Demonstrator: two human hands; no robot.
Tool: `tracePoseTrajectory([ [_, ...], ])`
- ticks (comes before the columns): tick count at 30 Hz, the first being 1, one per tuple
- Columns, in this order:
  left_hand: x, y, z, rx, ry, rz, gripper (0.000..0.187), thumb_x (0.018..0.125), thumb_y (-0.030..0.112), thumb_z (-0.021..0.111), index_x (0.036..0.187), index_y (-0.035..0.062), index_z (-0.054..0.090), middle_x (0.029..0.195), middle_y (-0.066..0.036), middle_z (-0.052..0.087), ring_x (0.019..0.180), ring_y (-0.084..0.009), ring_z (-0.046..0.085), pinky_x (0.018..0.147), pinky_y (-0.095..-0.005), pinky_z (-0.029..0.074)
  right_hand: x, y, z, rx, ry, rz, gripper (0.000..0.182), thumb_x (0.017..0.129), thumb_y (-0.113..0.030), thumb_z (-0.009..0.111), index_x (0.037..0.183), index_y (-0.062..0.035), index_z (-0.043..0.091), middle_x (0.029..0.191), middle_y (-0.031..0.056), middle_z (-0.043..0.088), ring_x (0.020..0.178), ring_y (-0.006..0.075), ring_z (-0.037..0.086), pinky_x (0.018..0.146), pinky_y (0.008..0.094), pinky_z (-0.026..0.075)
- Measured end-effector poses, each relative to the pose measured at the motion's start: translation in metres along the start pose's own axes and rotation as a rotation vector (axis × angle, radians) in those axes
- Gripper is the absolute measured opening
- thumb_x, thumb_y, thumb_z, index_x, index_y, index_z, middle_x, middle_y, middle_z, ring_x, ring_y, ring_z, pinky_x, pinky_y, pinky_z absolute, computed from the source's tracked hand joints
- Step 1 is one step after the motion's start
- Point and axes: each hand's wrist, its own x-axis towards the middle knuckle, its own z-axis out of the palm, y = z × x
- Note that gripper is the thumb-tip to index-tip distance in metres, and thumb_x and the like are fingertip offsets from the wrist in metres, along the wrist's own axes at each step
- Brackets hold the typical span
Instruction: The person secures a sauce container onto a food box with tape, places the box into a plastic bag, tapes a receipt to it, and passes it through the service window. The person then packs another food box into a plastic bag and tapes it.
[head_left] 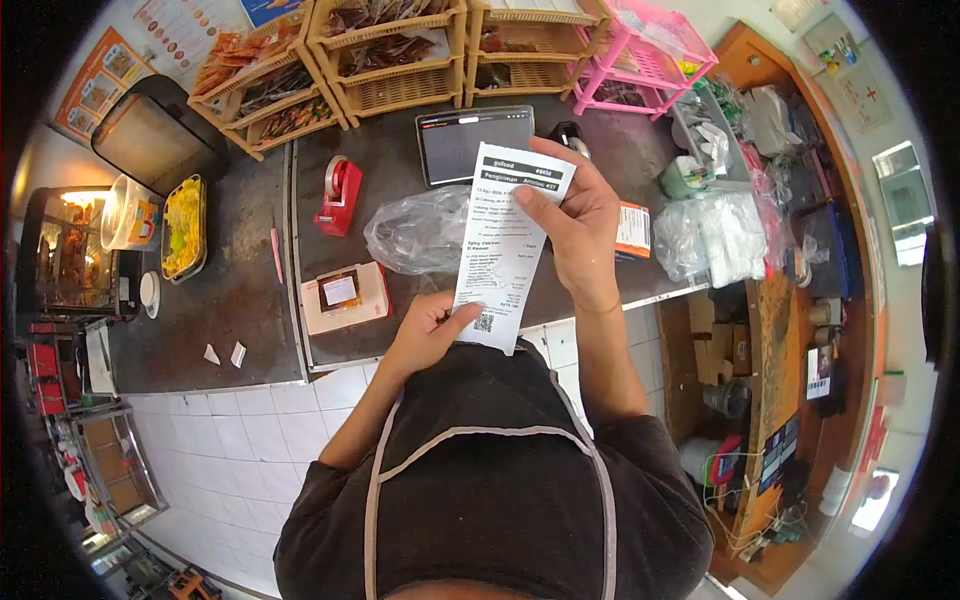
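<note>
A long printed receipt [505, 240] hangs upright in front of my chest, over the counter's front edge. My right hand [572, 215] pinches its upper right side, thumb on the print. Lower down, my left hand [433, 330] grips the bottom left edge with the thumb on top. Behind the paper lies a clear plastic bag [415, 230], and a tablet [465, 135] stands past it. To the left, a flat box [330, 312] bears a small packet with a dark label [340, 290].
A red tape dispenser [338, 195], a pink pen [277, 255] and a tray of yellow food [184, 230] are on the left. Tan rack shelves [395, 85] and a pink rack [640, 60] line the back. Plastic bags [710, 235] pile up at right.
</note>
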Motion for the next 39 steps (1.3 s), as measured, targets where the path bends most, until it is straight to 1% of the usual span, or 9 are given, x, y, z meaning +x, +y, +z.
tracePoseTrajectory([
  [9, 0.012, -0.005, 0.001, 0.006, -0.024, -0.028, 0.022, 0.093, 0.015, 0.057, 0.104, -0.0020, 0.066, 0.089, -0.006, 0.070, 0.077, -0.0055, 0.058, 0.069, -0.0239, 0.047, 0.013, -0.001, -0.013, -0.005, 0.010, 0.016, 0.045, 0.081, 0.008, 0.063, 0.123, 0.0033, 0.050, 0.097, 0.0116, 0.067, 0.081, 0.0091, 0.063, 0.066, 0.0190, 0.051],
  [11, 0.016, -0.006, 0.000, 0.026, -0.155, -0.096, 0.021, 0.093, 0.014, 0.058, 0.104, -0.0021, 0.066, 0.090, -0.006, 0.070, 0.079, -0.0059, 0.059, 0.071, -0.0240, 0.047, 0.013, 0.000, -0.018, -0.049, 0.022, 0.004, 0.044, 0.081, 0.008, 0.063, 0.123, 0.0031, 0.050, 0.097, 0.0118, 0.067, 0.081, 0.0087, 0.063, 0.065, 0.0187, 0.050],
  [16, 0.033, 0.004, 0.011, -0.041, -0.273, -0.124, 0.020, 0.091, 0.010, 0.059, 0.105, -0.0035, 0.065, 0.093, -0.006, 0.070, 0.083, -0.0064, 0.059, 0.074, -0.0232, 0.047, 0.008, -0.015, -0.036, -0.240, 0.112, -0.084, 0.045, 0.082, 0.006, 0.064, 0.124, 0.0036, 0.049, 0.097, 0.0130, 0.065, 0.080, 0.0099, 0.062, 0.065, 0.0189, 0.049],
  [21, 0.050, 0.010, 0.029, -0.125, -0.347, -0.173, 0.017, 0.090, 0.004, 0.059, 0.104, -0.0049, 0.065, 0.095, -0.008, 0.069, 0.085, -0.0076, 0.060, 0.074, -0.0231, 0.049, -0.002, -0.028, -0.061, -0.223, 0.225, -0.086, 0.045, 0.082, 0.006, 0.064, 0.125, 0.0036, 0.049, 0.095, 0.0123, 0.065, 0.081, 0.0121, 0.064, 0.066, 0.0200, 0.050],
  [28, 0.073, 0.027, 0.051, -0.123, -0.487, -0.095, 0.025, 0.090, 0.010, 0.062, 0.110, -0.0037, 0.061, 0.101, -0.007, 0.067, 0.091, -0.0097, 0.060, 0.080, -0.0253, 0.048, -0.013, -0.034, -0.088, -0.241, 0.291, -0.093, 0.043, 0.081, 0.006, 0.064, 0.123, 0.0031, 0.051, 0.094, 0.0116, 0.065, 0.079, 0.0113, 0.064, 0.063, 0.0187, 0.050],
  [31, 0.093, 0.050, 0.074, -0.202, -0.262, 0.026, 0.026, 0.091, 0.010, 0.059, 0.114, -0.0023, 0.056, 0.102, -0.005, 0.064, 0.093, -0.0096, 0.058, 0.082, -0.0258, 0.047, -0.012, -0.033, -0.094, -0.189, 0.274, -0.112, 0.042, 0.081, 0.005, 0.065, 0.121, 0.0032, 0.052, 0.094, 0.0112, 0.065, 0.079, 0.0105, 0.064, 0.062, 0.0182, 0.050],
  [35, 0.107, 0.030, 0.079, -0.131, -0.188, 0.083, 0.027, 0.092, 0.012, 0.058, 0.115, -0.0018, 0.056, 0.100, -0.006, 0.065, 0.088, -0.0092, 0.058, 0.075, -0.0249, 0.048, -0.007, -0.023, -0.108, -0.141, 0.286, -0.122, 0.041, 0.082, 0.005, 0.064, 0.122, 0.0038, 0.051, 0.100, 0.0138, 0.065, 0.084, 0.0128, 0.064, 0.071, 0.0214, 0.051],
  [37, 0.099, 0.016, 0.057, 0.108, 0.018, 0.151, 0.030, 0.092, 0.016, 0.059, 0.116, -0.0016, 0.056, 0.098, -0.007, 0.065, 0.084, -0.0103, 0.058, 0.073, -0.0260, 0.049, -0.011, -0.012, -0.124, -0.126, 0.284, -0.114, 0.039, 0.085, 0.003, 0.061, 0.122, 0.0039, 0.050, 0.105, 0.0158, 0.065, 0.093, 0.0183, 0.064, 0.082, 0.0263, 0.051],
  [39, 0.082, 0.009, -0.001, 0.646, 0.321, -0.116, 0.035, 0.089, 0.021, 0.062, 0.117, 0.0000, 0.056, 0.103, -0.012, 0.063, 0.087, -0.0179, 0.060, 0.077, -0.0310, 0.049, -0.021, -0.007, -0.137, -0.123, 0.337, -0.058, 0.037, 0.086, 0.001, 0.061, 0.121, 0.0039, 0.050, 0.105, 0.0156, 0.065, 0.093, 0.0195, 0.065, 0.081, 0.0265, 0.051],
])
